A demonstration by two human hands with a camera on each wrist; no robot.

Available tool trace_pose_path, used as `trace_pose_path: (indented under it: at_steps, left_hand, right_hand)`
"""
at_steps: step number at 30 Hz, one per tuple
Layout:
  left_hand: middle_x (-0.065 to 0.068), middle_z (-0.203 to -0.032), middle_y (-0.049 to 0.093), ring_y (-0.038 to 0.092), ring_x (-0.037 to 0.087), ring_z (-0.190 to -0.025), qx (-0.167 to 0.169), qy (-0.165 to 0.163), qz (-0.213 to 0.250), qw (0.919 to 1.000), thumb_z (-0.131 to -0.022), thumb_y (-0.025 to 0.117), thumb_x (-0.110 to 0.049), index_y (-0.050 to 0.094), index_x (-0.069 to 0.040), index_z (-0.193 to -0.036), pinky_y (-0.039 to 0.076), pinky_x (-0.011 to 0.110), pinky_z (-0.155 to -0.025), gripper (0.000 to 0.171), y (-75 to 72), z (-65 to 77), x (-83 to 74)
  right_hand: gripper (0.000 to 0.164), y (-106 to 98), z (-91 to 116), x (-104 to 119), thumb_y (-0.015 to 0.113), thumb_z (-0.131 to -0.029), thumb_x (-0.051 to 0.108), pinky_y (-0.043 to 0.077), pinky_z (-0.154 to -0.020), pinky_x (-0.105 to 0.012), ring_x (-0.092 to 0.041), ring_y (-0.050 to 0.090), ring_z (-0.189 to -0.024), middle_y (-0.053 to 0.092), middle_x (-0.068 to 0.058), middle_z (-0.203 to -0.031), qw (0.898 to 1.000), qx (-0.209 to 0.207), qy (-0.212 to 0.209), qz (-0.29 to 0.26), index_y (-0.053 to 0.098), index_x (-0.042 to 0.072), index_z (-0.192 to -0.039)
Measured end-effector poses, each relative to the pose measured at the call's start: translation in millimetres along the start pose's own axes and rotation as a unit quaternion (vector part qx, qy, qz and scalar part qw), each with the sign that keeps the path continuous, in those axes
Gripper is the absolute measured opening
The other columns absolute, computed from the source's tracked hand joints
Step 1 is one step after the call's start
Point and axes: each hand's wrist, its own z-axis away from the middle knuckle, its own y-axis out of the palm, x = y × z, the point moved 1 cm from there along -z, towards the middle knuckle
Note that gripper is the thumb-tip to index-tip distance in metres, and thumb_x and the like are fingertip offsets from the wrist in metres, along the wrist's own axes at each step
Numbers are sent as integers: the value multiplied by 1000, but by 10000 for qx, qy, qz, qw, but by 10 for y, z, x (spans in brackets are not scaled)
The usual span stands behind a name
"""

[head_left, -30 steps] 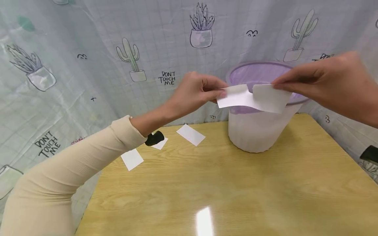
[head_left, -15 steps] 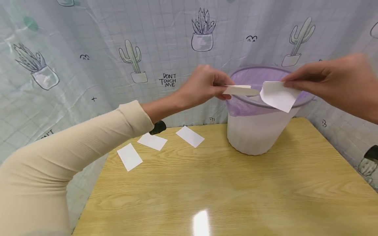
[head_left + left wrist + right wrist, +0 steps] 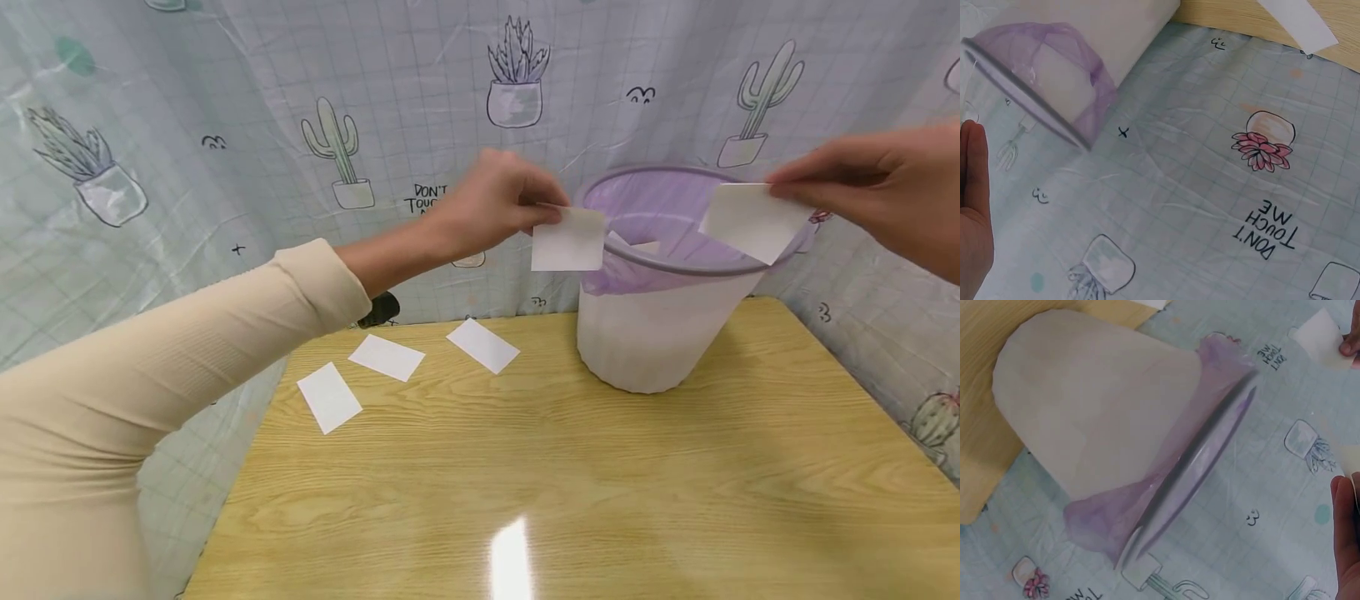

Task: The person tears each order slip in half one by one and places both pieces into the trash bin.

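My left hand (image 3: 498, 200) pinches a torn piece of white paper (image 3: 567, 242) by its top edge, just left of the bin's rim. Over the right side of the bin, my right hand (image 3: 881, 187) pinches another torn piece of paper (image 3: 753, 223) between thumb and fingers. Below them stands a white trash bin (image 3: 648, 342) lined with a purple bag (image 3: 637, 196); some white paper (image 3: 645, 247) shows inside. In the right wrist view the left hand's paper (image 3: 1322, 337) hangs at the upper right, beyond the bin's rim.
Three white paper slips, one at the left (image 3: 330, 398), one beside it (image 3: 387, 358) and one nearer the bin (image 3: 483, 346), lie on the wooden table (image 3: 465, 467). A cactus-print curtain (image 3: 420, 100) hangs right behind the table's back edge.
One sheet spanning both hands has torn into two pieces. The left hand has moved left with its piece, the right hand right with the other.
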Motion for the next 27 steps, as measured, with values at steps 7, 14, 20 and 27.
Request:
trace_pose_path:
  at_steps: [7,14,20,27]
  left_hand:
    - [9,-104,78,73,12,-82,-146,192,-263,9994,-95,72,-4,79,-1,-107,58,20,-72,15,-45,-95,11]
    - [5,-102,78,69,6,-77,-230,256,-588,9977,-96,71,-7,79,-4,-107,56,19,-72,14,-50,-334,-57]
    - [5,-103,78,70,5,-80,-197,86,-580,9981,-97,69,-8,79,-5,-108,55,17,-74,14,-13,-567,-95]
    - [3,-101,78,68,8,-78,-180,77,-563,9982,-97,69,-6,80,-6,-104,55,19,-73,12,107,-780,-88]
  right_hand:
    - [22,-21,-81,6,73,-91,-4,37,-71,1,25,54,-80,53,51,-93,9998,-96,-125,119,77,1,-112]
    - [19,-53,-249,-17,72,-92,-2,37,-70,2,27,52,-81,49,53,-92,9993,10,-205,303,77,0,-111]
    - [18,-73,-451,-24,78,-88,2,33,-59,-3,33,38,-76,77,8,-87,9890,242,-866,1172,80,7,-106]
    - [16,-8,-728,-80,82,-81,0,34,-52,-7,33,30,-67,76,-16,-86,9732,496,-1601,1577,80,4,-97]
